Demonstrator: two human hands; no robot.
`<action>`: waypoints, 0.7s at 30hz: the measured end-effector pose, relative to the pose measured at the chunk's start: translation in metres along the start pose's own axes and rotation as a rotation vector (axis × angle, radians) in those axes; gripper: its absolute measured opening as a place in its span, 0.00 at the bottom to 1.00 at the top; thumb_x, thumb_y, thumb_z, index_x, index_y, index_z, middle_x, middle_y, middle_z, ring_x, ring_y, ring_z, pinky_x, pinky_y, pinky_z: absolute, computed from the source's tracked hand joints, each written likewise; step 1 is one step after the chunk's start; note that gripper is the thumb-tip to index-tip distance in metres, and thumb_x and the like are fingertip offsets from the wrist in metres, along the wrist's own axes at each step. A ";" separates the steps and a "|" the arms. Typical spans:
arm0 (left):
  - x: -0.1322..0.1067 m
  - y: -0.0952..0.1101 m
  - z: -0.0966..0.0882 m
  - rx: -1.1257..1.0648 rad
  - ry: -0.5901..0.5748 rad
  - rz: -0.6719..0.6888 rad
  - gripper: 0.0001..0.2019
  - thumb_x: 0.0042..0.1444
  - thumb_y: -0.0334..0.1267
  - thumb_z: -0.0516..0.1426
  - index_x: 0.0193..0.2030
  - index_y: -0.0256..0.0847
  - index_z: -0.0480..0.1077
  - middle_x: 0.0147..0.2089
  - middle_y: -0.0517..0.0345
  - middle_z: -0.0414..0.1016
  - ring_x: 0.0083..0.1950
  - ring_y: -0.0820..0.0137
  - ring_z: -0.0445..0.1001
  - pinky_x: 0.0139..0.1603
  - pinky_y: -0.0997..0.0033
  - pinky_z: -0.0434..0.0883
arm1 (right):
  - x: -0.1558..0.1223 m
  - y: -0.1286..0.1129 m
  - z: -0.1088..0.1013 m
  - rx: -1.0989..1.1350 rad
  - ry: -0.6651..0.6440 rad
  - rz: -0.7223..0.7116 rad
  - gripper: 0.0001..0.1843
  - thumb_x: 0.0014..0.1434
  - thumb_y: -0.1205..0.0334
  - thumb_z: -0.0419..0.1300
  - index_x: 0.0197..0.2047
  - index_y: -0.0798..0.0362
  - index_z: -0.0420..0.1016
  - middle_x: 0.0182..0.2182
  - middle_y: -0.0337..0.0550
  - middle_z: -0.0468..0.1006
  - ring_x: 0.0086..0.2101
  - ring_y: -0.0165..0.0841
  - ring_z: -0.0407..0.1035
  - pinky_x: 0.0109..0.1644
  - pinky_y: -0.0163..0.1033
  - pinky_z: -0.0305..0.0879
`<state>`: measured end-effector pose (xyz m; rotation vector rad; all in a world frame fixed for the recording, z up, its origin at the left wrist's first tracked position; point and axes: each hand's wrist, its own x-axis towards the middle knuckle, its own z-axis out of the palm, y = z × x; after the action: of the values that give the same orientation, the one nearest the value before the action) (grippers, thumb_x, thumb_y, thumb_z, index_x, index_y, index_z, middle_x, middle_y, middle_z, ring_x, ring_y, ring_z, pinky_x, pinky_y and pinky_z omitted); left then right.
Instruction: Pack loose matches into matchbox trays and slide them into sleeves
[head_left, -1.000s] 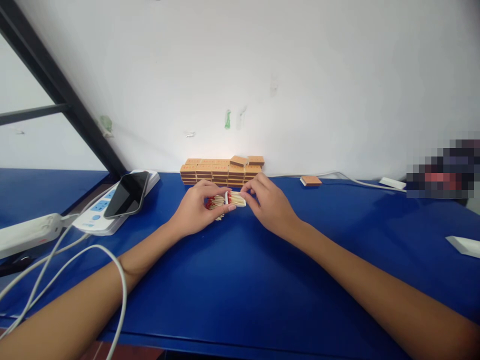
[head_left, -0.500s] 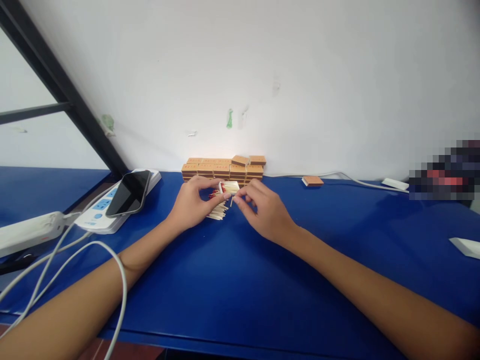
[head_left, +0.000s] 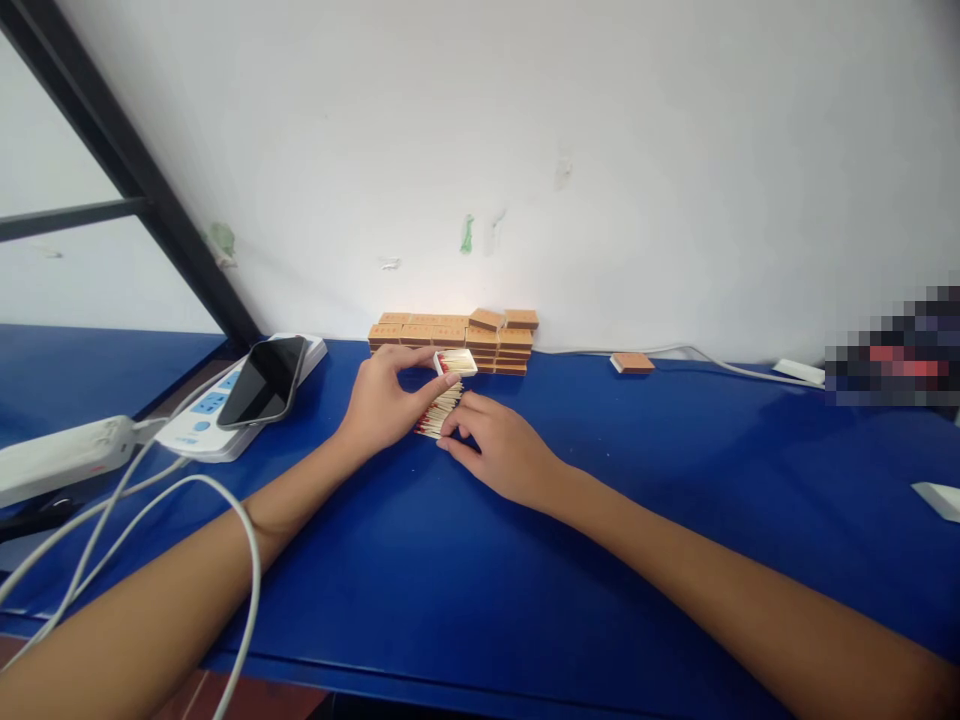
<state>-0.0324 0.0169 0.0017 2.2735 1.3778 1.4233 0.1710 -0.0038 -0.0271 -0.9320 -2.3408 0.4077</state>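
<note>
Blue table [head_left: 480, 560], orange-brown boxes [head_left: 450, 335], red-tipped matches [head_left: 442, 412].
The table is a glossy, plain deep blue. The matches are pale wood with red heads, and the tray [head_left: 455, 362] is white. The boxes are orange-brown with faint darker print, and a lone box [head_left: 632, 362] has the same colour. The phone [head_left: 262, 380] has a black screen and a grey edge. The power strip [head_left: 199, 425] is white with light blue sockets, and the cables [head_left: 150, 498] are off-white. The wall [head_left: 600, 150] is white with a small green smear [head_left: 466, 233]. The frame [head_left: 142, 190] is black.

Blue table [head_left: 525, 560], stacked matchboxes [head_left: 480, 340], loose matches [head_left: 441, 412], power strip [head_left: 196, 430]
</note>
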 end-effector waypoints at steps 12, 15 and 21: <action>0.000 -0.003 0.001 0.013 -0.013 -0.042 0.17 0.63 0.51 0.69 0.53 0.46 0.85 0.51 0.52 0.88 0.55 0.52 0.83 0.59 0.48 0.77 | 0.004 -0.009 -0.003 -0.088 -0.097 0.075 0.06 0.72 0.68 0.64 0.39 0.53 0.76 0.40 0.44 0.76 0.41 0.36 0.71 0.47 0.42 0.65; 0.001 -0.005 -0.001 0.031 -0.020 -0.023 0.16 0.64 0.51 0.69 0.53 0.46 0.85 0.51 0.52 0.88 0.55 0.53 0.83 0.58 0.49 0.77 | 0.001 -0.005 -0.009 -0.112 -0.120 0.011 0.06 0.74 0.68 0.62 0.41 0.54 0.75 0.42 0.45 0.76 0.42 0.37 0.71 0.49 0.43 0.66; 0.001 -0.008 -0.001 0.134 -0.082 0.049 0.14 0.63 0.48 0.71 0.51 0.46 0.85 0.48 0.52 0.88 0.51 0.54 0.82 0.53 0.53 0.78 | -0.006 0.010 -0.029 -0.008 -0.104 -0.038 0.06 0.77 0.66 0.57 0.45 0.52 0.73 0.44 0.43 0.75 0.39 0.34 0.70 0.48 0.41 0.67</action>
<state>-0.0379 0.0223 -0.0013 2.4349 1.4430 1.2706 0.1975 0.0008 -0.0120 -0.8885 -2.4520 0.4409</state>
